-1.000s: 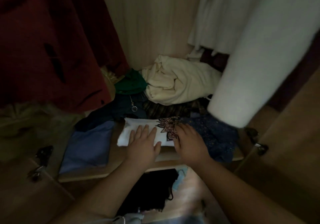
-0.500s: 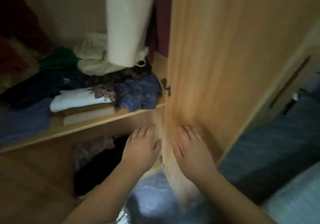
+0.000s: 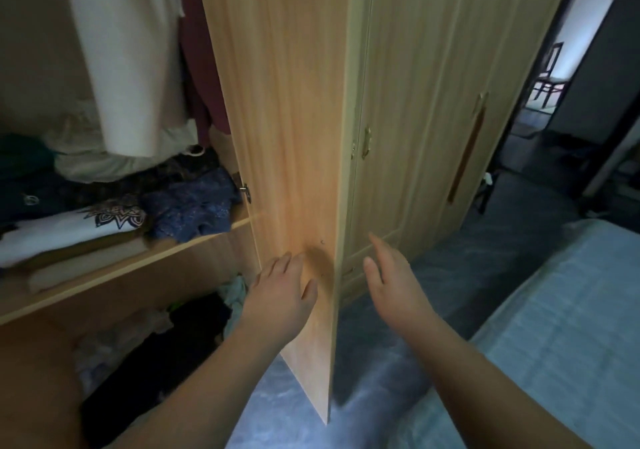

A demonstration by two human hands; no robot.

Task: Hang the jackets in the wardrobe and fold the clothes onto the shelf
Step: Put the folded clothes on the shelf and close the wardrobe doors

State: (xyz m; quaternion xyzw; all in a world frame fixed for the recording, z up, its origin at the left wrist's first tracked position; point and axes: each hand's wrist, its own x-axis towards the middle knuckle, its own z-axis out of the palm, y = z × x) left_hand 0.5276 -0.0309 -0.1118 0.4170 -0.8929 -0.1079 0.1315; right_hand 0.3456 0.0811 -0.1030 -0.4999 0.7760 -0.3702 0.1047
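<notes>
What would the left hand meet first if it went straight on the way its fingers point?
Probably the open wardrobe door: the left hand points its straight fingers at the door's inner face, close by. Depth is unclear, so I cannot tell if they touch.

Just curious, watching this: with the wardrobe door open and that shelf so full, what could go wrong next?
The blue garment bulges over the shelf edge; it may slide off or catch in the door if closed. The door's edge stands between the left hand and right hand, so a swing could knock fingers.
</notes>
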